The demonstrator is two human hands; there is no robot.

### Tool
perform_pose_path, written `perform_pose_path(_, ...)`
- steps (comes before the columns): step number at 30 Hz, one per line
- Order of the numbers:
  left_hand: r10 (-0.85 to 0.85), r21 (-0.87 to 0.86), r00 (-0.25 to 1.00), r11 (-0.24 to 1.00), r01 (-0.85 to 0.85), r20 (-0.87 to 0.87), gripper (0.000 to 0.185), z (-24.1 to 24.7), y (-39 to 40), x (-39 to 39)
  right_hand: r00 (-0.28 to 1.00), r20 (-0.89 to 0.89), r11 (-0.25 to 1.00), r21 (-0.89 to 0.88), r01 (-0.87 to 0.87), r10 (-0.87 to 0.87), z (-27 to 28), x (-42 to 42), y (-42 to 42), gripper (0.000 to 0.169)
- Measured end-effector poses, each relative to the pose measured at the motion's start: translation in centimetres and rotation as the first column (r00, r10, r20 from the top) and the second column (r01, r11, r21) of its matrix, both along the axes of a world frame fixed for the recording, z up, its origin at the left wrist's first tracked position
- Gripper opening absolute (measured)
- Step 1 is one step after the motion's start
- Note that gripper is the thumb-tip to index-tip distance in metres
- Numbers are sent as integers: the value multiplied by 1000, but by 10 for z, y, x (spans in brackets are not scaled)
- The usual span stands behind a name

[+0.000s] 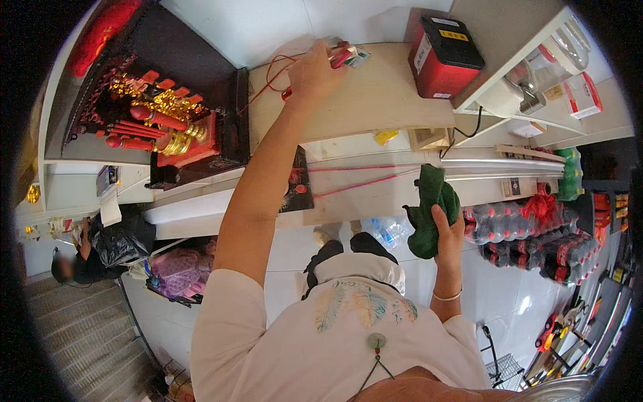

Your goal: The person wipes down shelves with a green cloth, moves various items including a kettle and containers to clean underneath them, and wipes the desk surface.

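My left hand [316, 73] reaches over a pale wooden shelf, its fingers closed around a small red object [341, 56]. A small green-and-white packet [358, 58] is right by the fingertips. Behind the wrist, a thin red cord [269, 75] loops over the wood. Farther right and lower, my right hand [448, 233] grips a bunched dark green cloth [431, 216] in front of the shelf unit. Motion blurs the left hand, and its palm side is hidden.
A black-lidded red box [444, 55] stands right of the left hand. On the left is an altar with gold ornaments and red candles [161, 118]. Packs of cola bottles [502, 221] sit at the right. A person [75, 266] is at the far left.
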State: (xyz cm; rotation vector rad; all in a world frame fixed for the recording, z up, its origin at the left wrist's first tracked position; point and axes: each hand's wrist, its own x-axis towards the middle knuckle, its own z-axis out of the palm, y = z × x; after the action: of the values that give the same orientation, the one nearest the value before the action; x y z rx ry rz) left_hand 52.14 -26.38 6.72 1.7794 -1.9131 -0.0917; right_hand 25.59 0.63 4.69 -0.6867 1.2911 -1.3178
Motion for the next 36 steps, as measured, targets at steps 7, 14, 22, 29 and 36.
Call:
perform_pose_path(7, 46, -9, 997, 999, -46, -57, 45, 12, 4, 4, 987, 123, 994, -11, -105, 105, 4, 31, -23, 44)
perform_pose_path(14, 24, 28, 997, 999, -26, 70, 47, -3, -4, -16, 985, 76, 988, -3, -156, 155, -3, 36, -11, 44)
perform_pose_path(22, 122, 126, 992, 985, -116, -39, 45, 10, 4, -8, 985, 47, 984, -71, -165, 169, 17, 26, -29, 42)
perform_pose_path(29, 182, 156, 748, 982, -106, -638, 36, 26, 41, 40, 977, 24, 964, -168, -206, 213, 56, 50, -79, 38)
perform_pose_path(36, 26, 34, 147, 998, 52, -989, 23, 98, 148, 62, 161, -878, 768, -473, -432, -451, 23, 85, -241, 35)
